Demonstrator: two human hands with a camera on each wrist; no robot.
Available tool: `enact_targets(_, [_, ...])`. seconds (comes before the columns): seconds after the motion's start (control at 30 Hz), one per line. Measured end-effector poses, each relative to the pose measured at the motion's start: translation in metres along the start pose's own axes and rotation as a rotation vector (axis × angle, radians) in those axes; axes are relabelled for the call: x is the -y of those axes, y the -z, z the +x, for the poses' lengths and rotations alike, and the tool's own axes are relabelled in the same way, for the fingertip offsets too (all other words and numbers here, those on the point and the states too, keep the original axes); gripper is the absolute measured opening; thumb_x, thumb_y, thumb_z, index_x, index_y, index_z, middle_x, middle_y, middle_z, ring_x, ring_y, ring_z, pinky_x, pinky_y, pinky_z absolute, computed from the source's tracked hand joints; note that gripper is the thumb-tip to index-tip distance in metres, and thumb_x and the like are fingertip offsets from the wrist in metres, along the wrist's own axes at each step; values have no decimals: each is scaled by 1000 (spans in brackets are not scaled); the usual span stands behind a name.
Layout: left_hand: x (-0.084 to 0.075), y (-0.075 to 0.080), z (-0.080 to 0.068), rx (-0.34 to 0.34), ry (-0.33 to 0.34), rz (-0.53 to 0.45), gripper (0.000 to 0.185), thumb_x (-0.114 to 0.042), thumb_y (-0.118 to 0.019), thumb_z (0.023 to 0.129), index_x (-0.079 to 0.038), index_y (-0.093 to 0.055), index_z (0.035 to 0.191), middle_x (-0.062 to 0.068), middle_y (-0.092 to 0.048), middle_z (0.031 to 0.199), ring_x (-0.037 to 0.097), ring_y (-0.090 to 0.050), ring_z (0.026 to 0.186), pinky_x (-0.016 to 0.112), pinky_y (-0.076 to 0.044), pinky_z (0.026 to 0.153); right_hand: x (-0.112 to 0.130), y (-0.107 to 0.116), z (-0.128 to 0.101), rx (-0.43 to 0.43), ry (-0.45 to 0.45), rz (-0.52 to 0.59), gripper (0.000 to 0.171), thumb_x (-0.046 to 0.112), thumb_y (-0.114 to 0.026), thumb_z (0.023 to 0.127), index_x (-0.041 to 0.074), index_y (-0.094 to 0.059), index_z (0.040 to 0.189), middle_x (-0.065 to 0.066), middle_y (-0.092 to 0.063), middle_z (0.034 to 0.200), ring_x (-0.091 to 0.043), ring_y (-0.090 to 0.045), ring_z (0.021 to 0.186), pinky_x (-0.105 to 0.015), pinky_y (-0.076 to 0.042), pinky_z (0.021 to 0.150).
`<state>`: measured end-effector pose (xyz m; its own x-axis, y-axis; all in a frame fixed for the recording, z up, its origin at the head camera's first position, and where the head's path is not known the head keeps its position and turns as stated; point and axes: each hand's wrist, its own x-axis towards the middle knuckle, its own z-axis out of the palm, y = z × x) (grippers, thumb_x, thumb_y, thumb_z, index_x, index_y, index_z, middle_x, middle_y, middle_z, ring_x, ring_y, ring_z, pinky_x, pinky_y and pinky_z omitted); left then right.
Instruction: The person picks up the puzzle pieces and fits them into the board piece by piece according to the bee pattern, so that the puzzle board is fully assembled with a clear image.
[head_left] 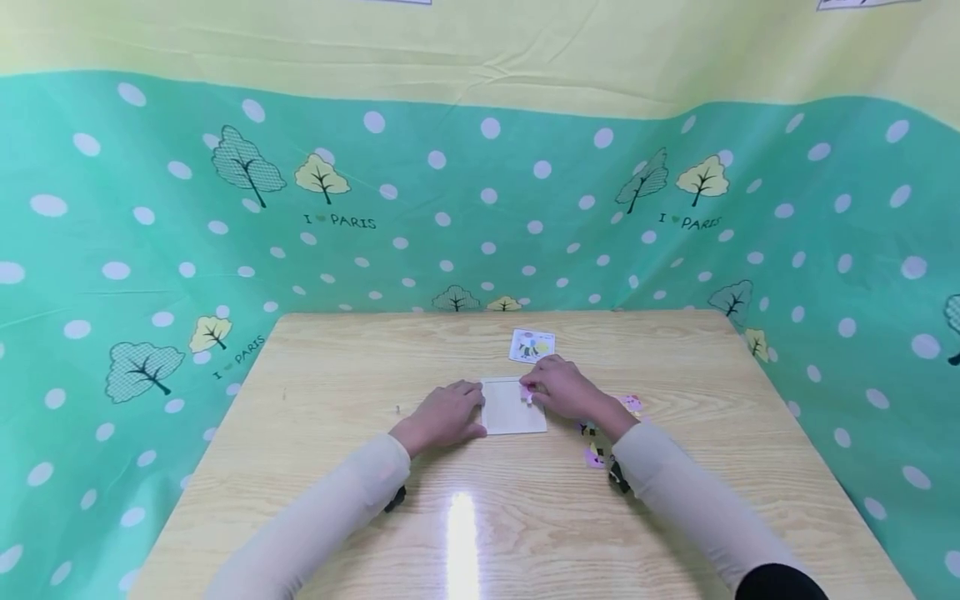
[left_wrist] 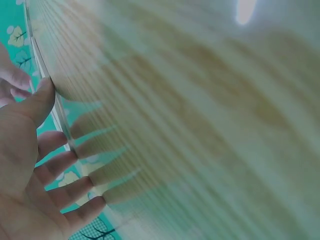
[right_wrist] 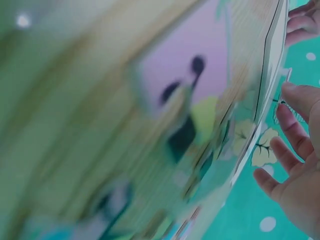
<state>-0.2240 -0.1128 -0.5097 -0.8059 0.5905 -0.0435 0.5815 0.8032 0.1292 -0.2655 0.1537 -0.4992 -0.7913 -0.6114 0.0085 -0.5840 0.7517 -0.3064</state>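
While I look down at the wooden table (head_left: 525, 517), loose puzzle bits (head_left: 596, 454) lie nearest, at four o'clock from the white board (head_left: 513, 412). I'd keep my left hand (head_left: 442, 415) flat and relaxed on the board's nine o'clock edge. My right hand (head_left: 562, 387) pinches a small pink piece (head_left: 528, 390) at two o'clock; press it gently. Farther off, at twelve o'clock, sits the picture card (head_left: 532, 345).
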Motion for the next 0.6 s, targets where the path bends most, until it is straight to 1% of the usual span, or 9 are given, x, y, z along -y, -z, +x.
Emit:
enact_targets(0.1, [0, 0, 1, 9, 7, 8, 58, -55, -70, 91, -12, -64, 130, 12, -56, 149, 30, -54, 137, 49, -53, 107, 4, -4, 8, 6, -1, -1, 31, 24, -68, 98, 17, -71, 128, -5, -70, 121, -30, -57, 125, -55, -46, 106])
enact_targets(0.23, [1, -1, 2, 11, 6, 25, 60, -56, -69, 91, -12, -64, 131, 12, -56, 150, 29, -54, 138, 48, -52, 108, 11, -8, 18, 15, -8, -11, 31, 24, -68, 98, 18, -71, 128, -4, -70, 121, -28, -57, 122, -53, -47, 105])
enact_targets(0.4, [3, -2, 2, 12, 9, 43, 60, -58, -68, 91, -14, -64, 131, 11, -56, 150, 29, -54, 138, 47, -52, 108, 21, -10, 30, 28, -2, 15, 33, 25, -67, 98, 17, -70, 130, -4, -70, 122, -25, -57, 119, -50, -47, 105])
enact_targets(0.6, [2, -2, 2, 18, 9, 31, 61, -58, -68, 90, -13, -64, 132, 11, -55, 150, 30, -53, 139, 48, -51, 109, 30, -13, 42, 43, 10, -21, 33, 27, -69, 97, 18, -71, 129, -4, -71, 123, -26, -57, 122, -51, -46, 108])
